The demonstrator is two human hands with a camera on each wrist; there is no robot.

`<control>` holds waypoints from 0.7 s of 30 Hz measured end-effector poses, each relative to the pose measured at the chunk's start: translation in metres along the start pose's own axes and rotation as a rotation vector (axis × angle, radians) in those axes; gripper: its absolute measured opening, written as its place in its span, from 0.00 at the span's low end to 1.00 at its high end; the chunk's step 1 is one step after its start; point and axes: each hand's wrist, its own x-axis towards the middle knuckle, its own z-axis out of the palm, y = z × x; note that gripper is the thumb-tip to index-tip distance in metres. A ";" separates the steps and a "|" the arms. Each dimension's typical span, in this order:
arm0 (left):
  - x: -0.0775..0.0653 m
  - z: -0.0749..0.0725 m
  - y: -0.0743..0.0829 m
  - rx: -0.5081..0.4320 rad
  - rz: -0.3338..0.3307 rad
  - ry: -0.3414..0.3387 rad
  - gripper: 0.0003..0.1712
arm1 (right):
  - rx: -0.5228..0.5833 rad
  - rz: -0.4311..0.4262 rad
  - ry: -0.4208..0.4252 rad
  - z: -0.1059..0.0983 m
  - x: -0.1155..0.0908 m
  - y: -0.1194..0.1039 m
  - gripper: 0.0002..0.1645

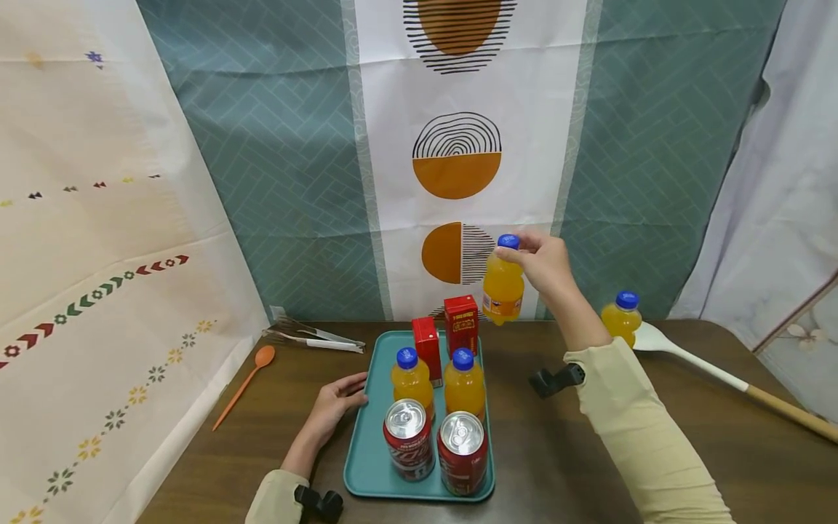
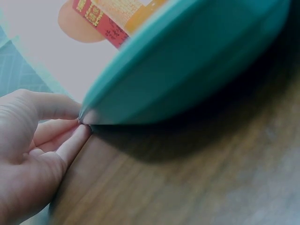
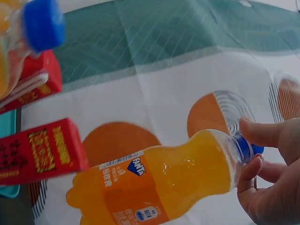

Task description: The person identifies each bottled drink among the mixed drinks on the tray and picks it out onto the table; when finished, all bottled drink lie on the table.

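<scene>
High over the table's back, my right hand (image 1: pixel 542 260) pinches the blue cap of an orange soda bottle (image 1: pixel 503 290). In the right wrist view that bottle (image 3: pixel 164 178) hangs from thumb and fingers, with a Fanta label. My left hand (image 1: pixel 336 402) pinches the left rim of a teal tray (image 1: pixel 373 444); the left wrist view has the fingertips (image 2: pixel 84 126) at the tray's edge. On the tray stand two red drink cartons (image 1: pixel 462 324) at the back, two orange soda bottles (image 1: pixel 465 386) in the middle and two red soda cans (image 1: pixel 462 453) in front.
Another orange soda bottle (image 1: pixel 622 318) stands at the right, partly behind my right forearm. Beside it lies a white spatula (image 1: pixel 687 356) with a wooden handle. Left of the tray are an orange spoon (image 1: pixel 264 356) and metal tongs (image 1: pixel 321 339). Patterned cloths (image 1: pixel 288 145) hang around the table.
</scene>
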 end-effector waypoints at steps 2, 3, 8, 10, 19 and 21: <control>0.000 0.000 -0.001 0.005 -0.002 -0.001 0.26 | -0.003 0.012 0.015 -0.002 0.000 0.008 0.30; 0.000 -0.001 -0.001 0.001 -0.009 0.001 0.27 | -0.005 0.012 0.023 -0.003 0.001 0.011 0.30; 0.002 -0.001 0.001 0.005 -0.005 -0.008 0.27 | -0.033 0.005 0.039 -0.009 0.003 0.025 0.31; 0.002 -0.001 0.002 0.001 -0.008 -0.008 0.27 | -0.043 0.011 0.043 -0.013 0.003 0.029 0.32; 0.001 0.000 0.002 0.000 -0.015 -0.015 0.27 | -0.075 0.077 0.049 -0.028 0.001 0.057 0.35; 0.000 -0.001 0.001 -0.003 -0.015 -0.017 0.27 | -0.070 0.096 0.041 -0.031 0.000 0.065 0.36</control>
